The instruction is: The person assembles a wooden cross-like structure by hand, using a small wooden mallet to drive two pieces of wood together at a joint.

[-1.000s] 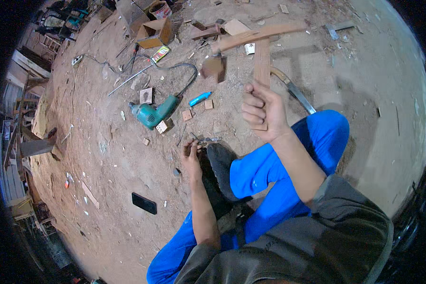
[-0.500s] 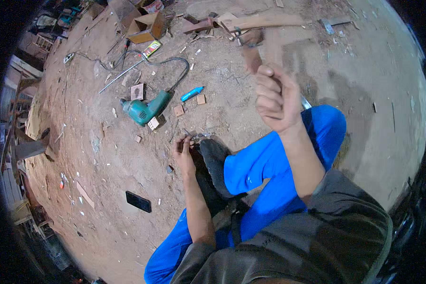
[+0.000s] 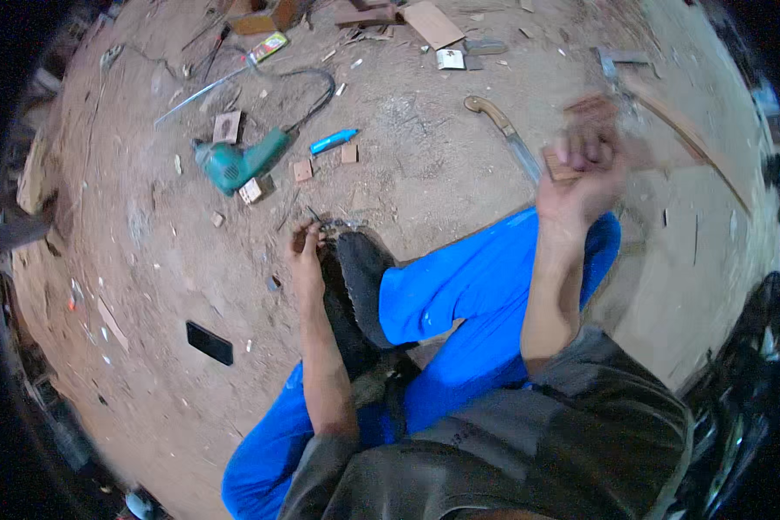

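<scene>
My right hand (image 3: 585, 178) is above my raised knee, smeared by motion, with its fingers closed on a small flat piece of brown wood (image 3: 561, 165). A second brown patch above the fingers is too blurred to identify. Below and left of that hand, a knife with a wooden handle (image 3: 491, 114) lies on the ground, its blade pointing toward my knee. My left hand (image 3: 305, 251) rests low by my dark shoe (image 3: 360, 273), fingertips pinched together. Small thin dark metal pieces (image 3: 342, 224) lie beside the fingertips; whatever the pinch holds is unclear.
A green power drill (image 3: 234, 165) with a cord lies to the left, near a blue marker (image 3: 334, 141) and small wooden squares (image 3: 349, 153). A black phone (image 3: 209, 342) is at the near left. A long curved wooden strip (image 3: 693, 139) crosses the right side.
My right hand has swung to the right, uncovering the knife's handle. The long wooden strip at the far middle is gone from there; one now shows at right. My left hand stays by the shoe.
</scene>
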`<state>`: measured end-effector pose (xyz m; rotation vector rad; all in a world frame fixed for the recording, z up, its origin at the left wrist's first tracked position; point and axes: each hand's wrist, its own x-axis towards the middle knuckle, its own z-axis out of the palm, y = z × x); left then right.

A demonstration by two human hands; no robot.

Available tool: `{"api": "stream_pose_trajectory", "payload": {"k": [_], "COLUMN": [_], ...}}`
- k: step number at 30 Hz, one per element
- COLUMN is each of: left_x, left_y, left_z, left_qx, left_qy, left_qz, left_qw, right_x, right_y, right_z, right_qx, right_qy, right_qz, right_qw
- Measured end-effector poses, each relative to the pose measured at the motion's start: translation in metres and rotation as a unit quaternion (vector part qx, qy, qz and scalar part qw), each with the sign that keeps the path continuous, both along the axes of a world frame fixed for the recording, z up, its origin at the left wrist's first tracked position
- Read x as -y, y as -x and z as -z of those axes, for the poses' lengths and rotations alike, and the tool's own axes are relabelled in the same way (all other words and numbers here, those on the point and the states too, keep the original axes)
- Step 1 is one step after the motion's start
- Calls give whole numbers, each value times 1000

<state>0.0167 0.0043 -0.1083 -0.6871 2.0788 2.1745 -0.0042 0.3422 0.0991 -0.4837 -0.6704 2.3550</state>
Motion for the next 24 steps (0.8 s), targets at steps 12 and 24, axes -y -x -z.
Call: {"api": "stream_pose_trajectory", "payload": {"k": [12,24], "left_x": [3,1], "left_y": [2,5], "left_z": [4,3], "left_qx": [-23,-30], "left_qy": [24,-9], "left_qz": [9,-2], "left_qw": [999,1000], "right_x": [-18,39], "right_y": [5,-3], "right_z": [22,0], "right_qx": [-87,-8], "right_qy": [462,-12], "right_qz": [-339,-171], "right_qw": [815,985]}}
